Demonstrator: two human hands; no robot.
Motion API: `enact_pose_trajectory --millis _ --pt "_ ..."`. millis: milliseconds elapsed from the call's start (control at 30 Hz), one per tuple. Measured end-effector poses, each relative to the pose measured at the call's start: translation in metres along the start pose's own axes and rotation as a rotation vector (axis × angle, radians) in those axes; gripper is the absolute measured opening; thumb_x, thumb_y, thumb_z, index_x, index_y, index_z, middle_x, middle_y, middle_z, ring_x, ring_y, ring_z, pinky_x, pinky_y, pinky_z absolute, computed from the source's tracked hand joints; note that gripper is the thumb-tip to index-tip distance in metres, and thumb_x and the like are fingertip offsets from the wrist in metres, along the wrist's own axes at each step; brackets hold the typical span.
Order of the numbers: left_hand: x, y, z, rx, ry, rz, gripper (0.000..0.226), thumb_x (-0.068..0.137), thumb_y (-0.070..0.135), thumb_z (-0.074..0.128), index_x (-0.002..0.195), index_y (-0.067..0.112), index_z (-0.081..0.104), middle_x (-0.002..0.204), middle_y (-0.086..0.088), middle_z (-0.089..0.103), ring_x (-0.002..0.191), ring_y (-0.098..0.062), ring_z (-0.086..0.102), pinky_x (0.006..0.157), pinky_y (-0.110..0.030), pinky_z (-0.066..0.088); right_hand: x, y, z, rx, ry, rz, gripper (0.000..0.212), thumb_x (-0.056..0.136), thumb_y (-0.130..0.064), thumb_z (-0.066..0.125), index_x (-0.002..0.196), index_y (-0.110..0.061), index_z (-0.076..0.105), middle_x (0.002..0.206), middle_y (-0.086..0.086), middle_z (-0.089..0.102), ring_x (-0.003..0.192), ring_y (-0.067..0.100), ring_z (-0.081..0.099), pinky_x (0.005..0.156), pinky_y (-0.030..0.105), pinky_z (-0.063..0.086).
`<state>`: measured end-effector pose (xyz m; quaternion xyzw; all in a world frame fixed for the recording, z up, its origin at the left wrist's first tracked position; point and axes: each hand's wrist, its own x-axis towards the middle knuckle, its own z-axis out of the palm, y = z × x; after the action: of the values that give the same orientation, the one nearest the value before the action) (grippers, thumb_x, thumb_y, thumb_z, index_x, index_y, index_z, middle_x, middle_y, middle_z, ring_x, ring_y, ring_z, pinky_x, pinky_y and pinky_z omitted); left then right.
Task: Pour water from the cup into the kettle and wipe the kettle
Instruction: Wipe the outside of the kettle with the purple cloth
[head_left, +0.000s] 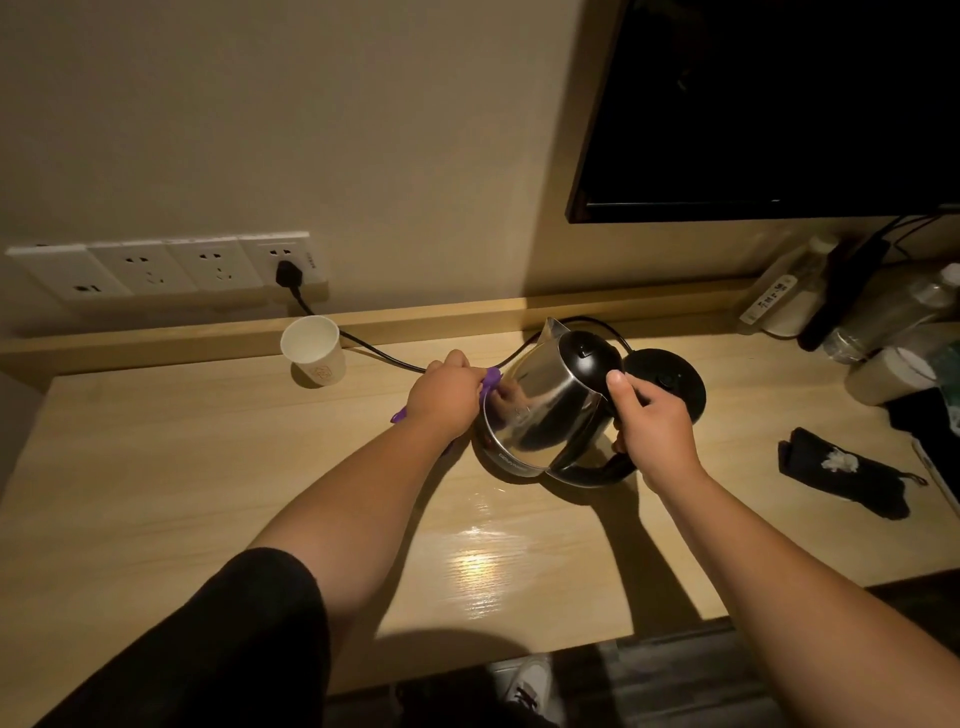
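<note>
We see the steel kettle (550, 410) off its round black base (670, 384), which lies just behind and to the right of it, and tilted over toward the left so that its spout points up and away from us. Its lower edge rests on the wooden desk (208, 493).

The right hand (657, 423) is closed around the kettle's black handle, on the kettle's right side, with the thumb up near the black lid.

The left hand (447, 397) is on the kettle's left, curled shut around a purple cloth (489, 387) and pressing it against the shiny wall; a purple end also sticks out behind the hand, on the side away from the kettle.

The white paper cup (315, 351) stands upright well to the left of the kettle and a little farther back, apart from both hands. A black cord (374, 351) runs from the wall socket (283, 262), past the cup, toward the kettle.

To the right of the kettle, well apart, lies a dark pouch (847, 480) with something white on it.
</note>
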<state>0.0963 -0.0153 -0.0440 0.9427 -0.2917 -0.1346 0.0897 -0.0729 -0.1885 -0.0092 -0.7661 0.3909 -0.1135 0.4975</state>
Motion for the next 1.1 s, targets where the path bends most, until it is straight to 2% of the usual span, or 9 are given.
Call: enact_pose_trajectory --millis 333,567,633,733,833,900,1000,1033,1100 --pt "-0.014 0.004 0.013 -0.018 0.089 -0.029 0.026 0.095 0.022 0.054 0.12 0.019 0.054 0.119 -0.003 0.05 0.099 -0.021 0.049 0.075 -0.031 0.049 0.002 -0.007 0.006 0.031 0.038 0.012 0.047 0.09 -0.058 0.055 0.12 -0.025 0.069 0.097 -0.007 0.073 0.098 0.014 0.065 0.089 0.051 0.056" --pt "-0.043 0.0 0.024 0.075 0.141 0.033 0.039 0.085 0.017 0.067 0.122 0.018 0.054 0.118 -0.002 0.052 0.099 -0.022 0.05 0.075 -0.033 0.049 0.003 -0.008 0.008 0.034 0.045 0.012 0.047 0.089 -0.059 0.057 0.12 -0.026 0.07 0.092 -0.012 0.072 0.095 0.014 0.066 0.087 0.049 0.058" --pt "-0.054 0.003 0.031 0.093 0.138 0.054 0.042 0.082 0.018 0.07 0.121 0.018 0.054 0.115 -0.001 0.053 0.096 -0.021 0.05 0.072 -0.032 0.047 0.005 -0.009 0.01 0.04 0.064 0.016 0.055 0.088 -0.059 0.059 0.13 -0.023 0.064 0.094 -0.02 0.067 0.098 0.012 0.064 0.09 0.045 0.056" --pt "-0.075 0.015 0.049 0.082 0.124 0.11 0.049 0.076 0.018 0.075 0.12 0.019 0.055 0.11 -0.001 0.056 0.092 -0.02 0.052 0.073 -0.033 0.048 0.01 -0.009 0.011 0.039 0.072 0.003 0.058 0.087 -0.058 0.061 0.132 -0.021 0.061 0.077 -0.032 0.061 0.085 -0.001 0.057 0.084 0.035 0.052" --pt "-0.089 0.028 0.066 0.029 0.105 0.143 0.046 0.075 0.016 0.075 0.117 0.018 0.057 0.108 -0.003 0.058 0.089 -0.021 0.053 0.072 -0.035 0.049 0.012 -0.013 0.012 0.023 0.034 -0.021 0.055 0.088 -0.058 0.059 0.131 -0.023 0.063 0.089 -0.024 0.067 0.094 0.005 0.061 0.08 0.029 0.05" --pt "-0.095 0.04 0.075 0.004 0.078 0.158 0.041 0.076 0.014 0.072 0.115 0.019 0.058 0.106 -0.002 0.056 0.086 -0.021 0.052 0.07 -0.034 0.049 0.011 -0.014 0.012 0.03 0.008 -0.014 0.056 0.088 -0.06 0.057 0.128 -0.022 0.065 0.101 -0.009 0.072 0.1 0.013 0.064 0.083 0.036 0.055" --pt "-0.1 0.056 0.088 -0.047 0.052 0.144 0.039 0.081 0.012 0.067 0.118 0.018 0.059 0.109 -0.002 0.054 0.086 -0.02 0.051 0.071 -0.033 0.05 0.003 -0.013 0.016 0.061 0.0 -0.034 0.046 0.09 -0.058 0.055 0.112 -0.022 0.073 0.087 -0.009 0.072 0.091 0.014 0.066 0.077 0.037 0.054" --pt "-0.1 0.059 0.091 -0.056 0.05 0.137 0.038 0.082 0.013 0.066 0.12 0.018 0.059 0.11 -0.002 0.054 0.087 -0.02 0.051 0.072 -0.033 0.05 0.001 -0.012 0.018 0.048 0.001 -0.058 0.043 0.091 -0.057 0.056 0.114 -0.024 0.072 0.088 -0.01 0.072 0.094 0.014 0.066 0.078 0.034 0.053" --pt "-0.099 0.062 0.094 -0.073 0.049 0.12 0.035 0.087 0.015 0.062 0.122 0.018 0.058 0.113 -0.002 0.054 0.089 -0.02 0.052 0.073 -0.032 0.05 0.0 -0.012 0.02 0.008 0.015 -0.081 0.052 0.091 -0.056 0.056 0.129 -0.021 0.065 0.108 -0.005 0.073 0.109 0.016 0.063 0.088 0.033 0.051"
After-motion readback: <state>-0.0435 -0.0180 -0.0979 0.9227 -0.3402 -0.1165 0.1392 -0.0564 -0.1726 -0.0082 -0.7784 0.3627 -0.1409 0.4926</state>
